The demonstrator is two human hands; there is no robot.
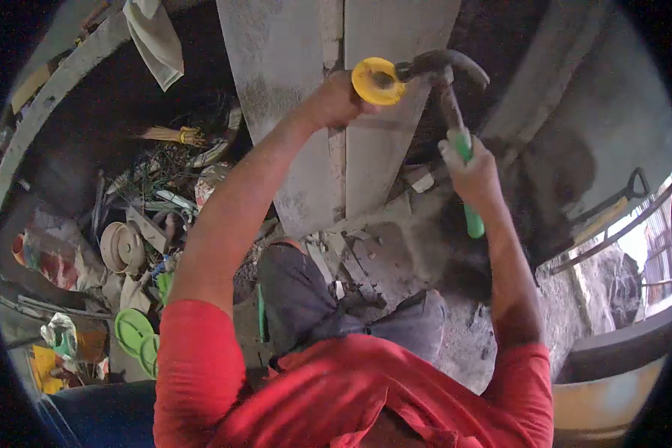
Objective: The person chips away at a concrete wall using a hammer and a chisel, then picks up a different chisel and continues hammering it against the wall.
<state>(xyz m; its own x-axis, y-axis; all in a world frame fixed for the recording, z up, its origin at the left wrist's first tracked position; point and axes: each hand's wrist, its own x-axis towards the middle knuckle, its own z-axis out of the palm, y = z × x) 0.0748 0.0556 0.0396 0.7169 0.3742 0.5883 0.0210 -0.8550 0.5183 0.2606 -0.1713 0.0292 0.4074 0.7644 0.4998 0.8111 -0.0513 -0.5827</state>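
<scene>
My right hand is wrapped round the green grip of a claw hammer, raised in front of me. The hammer's head points left, its face right at the struck end of a chisel with a round yellow hand guard. Behind that guard, my left hand is closed on the chisel; its shaft and tip are hidden. Beyond the left hand stand tall grey boards, with a rough vertical seam between them.
Rubble lies at the foot of the boards. On the left are piled wires, a round beige lid and green plastic sandals. A shovel handle leans at the right, above a large drum.
</scene>
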